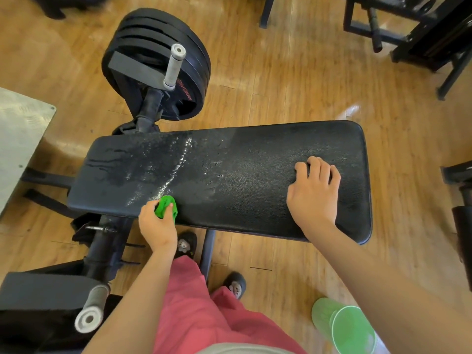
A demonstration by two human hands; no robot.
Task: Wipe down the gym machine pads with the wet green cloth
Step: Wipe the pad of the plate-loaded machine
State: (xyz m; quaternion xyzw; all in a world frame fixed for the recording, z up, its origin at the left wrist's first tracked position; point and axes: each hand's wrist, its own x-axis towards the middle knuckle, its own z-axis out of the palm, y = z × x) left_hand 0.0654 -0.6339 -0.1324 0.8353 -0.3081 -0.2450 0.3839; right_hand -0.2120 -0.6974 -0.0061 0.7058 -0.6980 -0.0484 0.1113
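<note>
Wooden floor [281,85] lies all around the gym machine where I stand. My left hand [158,226] grips the green cloth [166,206], squeezed into a small ball, at the near edge of the black pad [255,180]. The cloth touches the pad just below a white foamy line [178,169] that runs across the surface. My right hand [313,192] rests on the right part of the pad with bent fingers, the fingertips on the leather, and it holds nothing. The two hands are well apart. The left part of the pad looks wet, with dark streaks and drops, while the right part looks dry and dull.

Behind the pad a stack of black weight plates [158,62] sits on a bar with a grey handle [175,66]. Another grey handle [92,307] is at the lower left. Below me I see my red trousers [204,315] and dark slippers [187,244]. A green cup [344,325] stands on the floor near my right arm. At the left edge is a metal plate [20,139].
</note>
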